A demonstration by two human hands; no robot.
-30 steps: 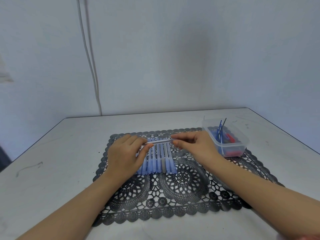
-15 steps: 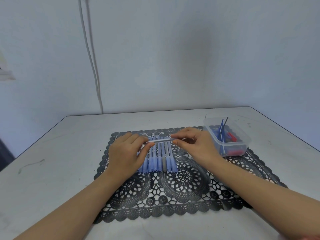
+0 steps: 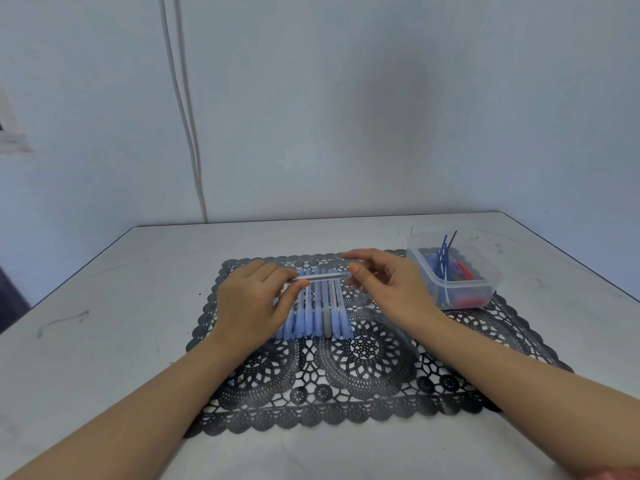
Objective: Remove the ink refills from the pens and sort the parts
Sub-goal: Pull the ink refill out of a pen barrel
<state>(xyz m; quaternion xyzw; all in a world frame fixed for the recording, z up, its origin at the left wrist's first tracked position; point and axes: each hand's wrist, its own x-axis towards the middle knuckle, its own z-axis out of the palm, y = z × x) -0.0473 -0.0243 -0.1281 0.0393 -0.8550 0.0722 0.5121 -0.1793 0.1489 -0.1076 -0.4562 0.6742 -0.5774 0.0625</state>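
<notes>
A clear pen (image 3: pixel 320 277) lies crosswise just above a row of several blue-capped pens (image 3: pixel 317 317) on a black lace mat (image 3: pixel 363 372). My left hand (image 3: pixel 251 303) pinches the pen's left end between thumb and fingers. My right hand (image 3: pixel 388 284) pinches its right end, the fingers spread. My left hand hides the left part of the row. A clear plastic box (image 3: pixel 453 271) at the mat's right edge holds blue and red pen parts and thin refills that stick up.
The mat lies on a white table (image 3: pixel 104 341) that meets a pale wall at the back. A white cable (image 3: pixel 183 109) runs down the wall to the table's far left edge. The table's right edge runs diagonally behind the box.
Both hands still hold the same pen over the row. My right hand's fingers have opened out a little, and the view has shifted slightly.
</notes>
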